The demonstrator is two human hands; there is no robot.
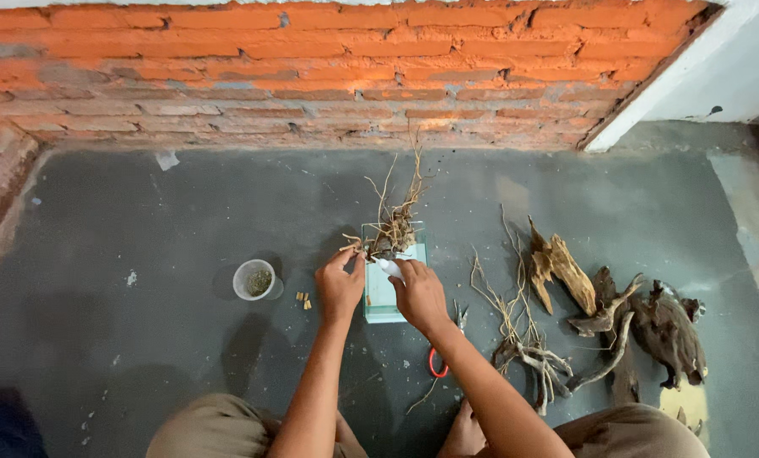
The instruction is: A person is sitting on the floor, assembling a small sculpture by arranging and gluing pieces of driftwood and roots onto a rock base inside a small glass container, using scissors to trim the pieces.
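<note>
The left hand (338, 287) pinches the base of a dry branching root (394, 222), fingers closed on it. The right hand (419, 295) is wrapped around a small white object (389, 268), possibly a glue tube, its tip at that root. Both work over a small glass tank (381, 298). Left of the tank stands a plastic cup (253, 279); right of it lie red-handled scissors (438, 363) and driftwood pieces (600, 318).

Bare orange brick wall (328, 68) across top of frame, mortar rough and patchy, dark grey concrete floor (142, 220) filling the rest, dusty and scuffed, white painted wall (727, 68) at upper right, even daylight
</note>
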